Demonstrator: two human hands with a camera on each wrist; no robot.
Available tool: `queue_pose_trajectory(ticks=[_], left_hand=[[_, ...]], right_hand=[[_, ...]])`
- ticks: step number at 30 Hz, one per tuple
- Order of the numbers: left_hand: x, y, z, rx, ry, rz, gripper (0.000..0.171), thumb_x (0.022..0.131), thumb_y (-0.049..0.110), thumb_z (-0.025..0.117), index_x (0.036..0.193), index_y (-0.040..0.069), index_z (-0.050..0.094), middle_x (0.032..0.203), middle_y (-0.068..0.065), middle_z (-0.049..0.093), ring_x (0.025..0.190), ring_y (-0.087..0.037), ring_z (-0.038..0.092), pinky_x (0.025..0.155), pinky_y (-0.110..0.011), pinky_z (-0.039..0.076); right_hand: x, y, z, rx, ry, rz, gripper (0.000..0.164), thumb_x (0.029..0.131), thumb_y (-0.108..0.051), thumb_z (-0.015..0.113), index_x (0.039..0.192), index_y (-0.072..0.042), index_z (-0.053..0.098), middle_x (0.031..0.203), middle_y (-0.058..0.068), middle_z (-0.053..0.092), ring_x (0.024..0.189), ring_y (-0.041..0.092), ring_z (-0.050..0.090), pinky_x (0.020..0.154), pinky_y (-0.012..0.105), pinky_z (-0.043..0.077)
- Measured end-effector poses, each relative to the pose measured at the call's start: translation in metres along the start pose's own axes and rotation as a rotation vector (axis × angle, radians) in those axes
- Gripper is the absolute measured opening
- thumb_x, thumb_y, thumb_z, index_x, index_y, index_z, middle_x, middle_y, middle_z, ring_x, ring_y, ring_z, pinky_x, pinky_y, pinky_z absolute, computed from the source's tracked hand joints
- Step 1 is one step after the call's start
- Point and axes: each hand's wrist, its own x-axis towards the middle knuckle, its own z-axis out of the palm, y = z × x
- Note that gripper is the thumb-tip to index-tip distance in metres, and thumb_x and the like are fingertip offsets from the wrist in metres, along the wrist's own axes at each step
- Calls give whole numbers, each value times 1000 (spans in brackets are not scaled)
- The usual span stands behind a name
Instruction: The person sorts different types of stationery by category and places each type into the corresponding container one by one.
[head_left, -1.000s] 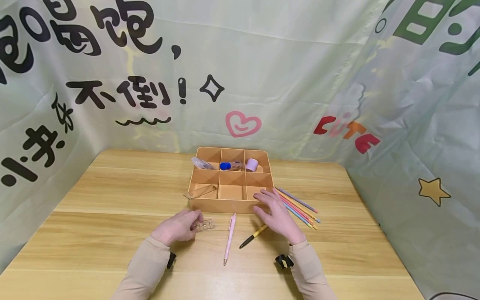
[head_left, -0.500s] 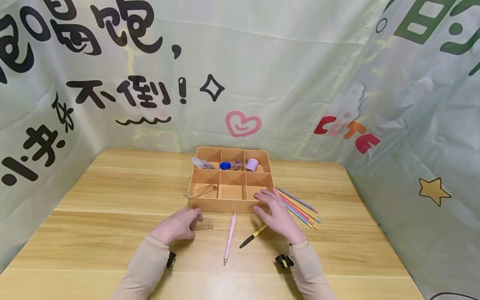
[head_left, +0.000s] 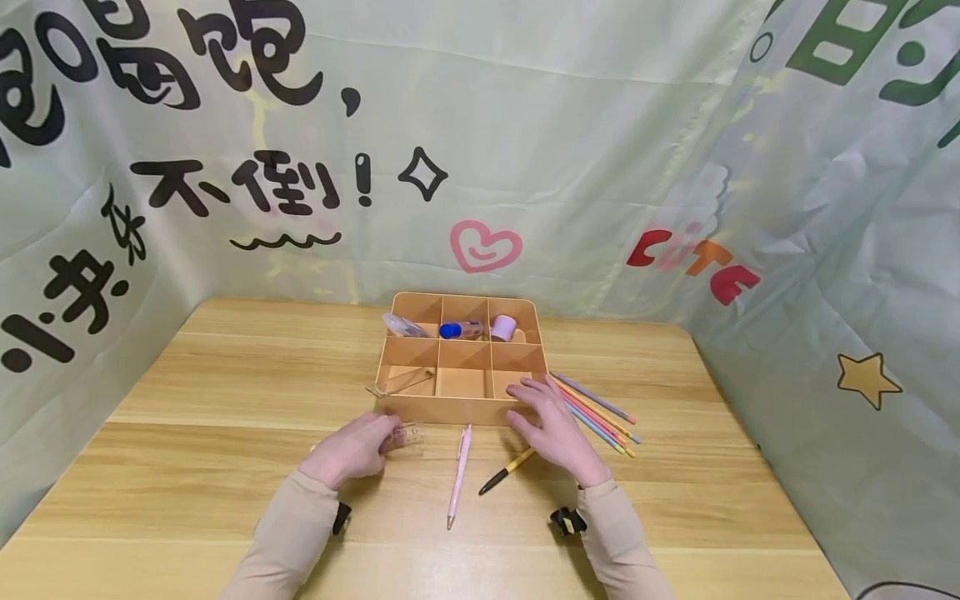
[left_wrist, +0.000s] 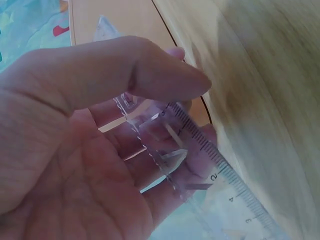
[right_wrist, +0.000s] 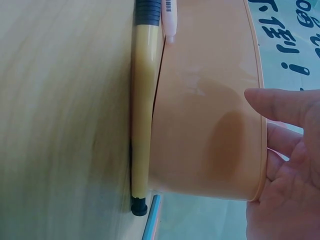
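Evidently, the left hand (head_left: pixel 352 450) has a clear ruler (head_left: pixel 407 436) pinched between the thumb and the fingers, with its marked end pointing out past the hand. The ruler is just before the front left corner of the orange organizer (head_left: pixel 427 410), which stands near the back edge of the table (head_left: pixel 262 400), perhaps so that its compartments are easy to reach. I cannot tell whether the ruler touches the table. The right hand (head_left: pixel 558 429) is not clenched; its fingers are extended and spread at the organizer's front right corner, probably to keep it steady. The pink pen (head_left: pixel 460 477) and the yellow pen (head_left: pixel 505 474) lie towards the table's front edge, between the two forearms, while the pencils (head_left: pixel 600 417) lie beside the organizer's right side. Both forearms come from the front edge, slanting inward.
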Motion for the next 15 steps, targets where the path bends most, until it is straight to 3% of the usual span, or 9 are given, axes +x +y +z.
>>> queue_pose_trajectory(ticks=[11, 15], left_hand=[[0, -1, -3, 44, 45, 60, 27, 67, -12, 67, 85, 5, 55, 72, -2, 52, 66, -18, 50, 64, -40, 53], [-1, -1, -4, 36, 52, 73, 26, 70, -11, 66, 86, 5, 53, 71, -1, 50, 65, -18, 49, 62, -39, 53]], right_hand=[[0, 1, 1, -2, 2, -2, 36, 88, -11, 68, 119, 7, 63, 121, 20, 64, 125, 37, 45, 115, 55, 14], [-1, 1, 1, -4, 0, 2, 36, 88, -11, 67, 119, 7, 63, 121, 20, 64, 125, 37, 45, 115, 55, 14]])
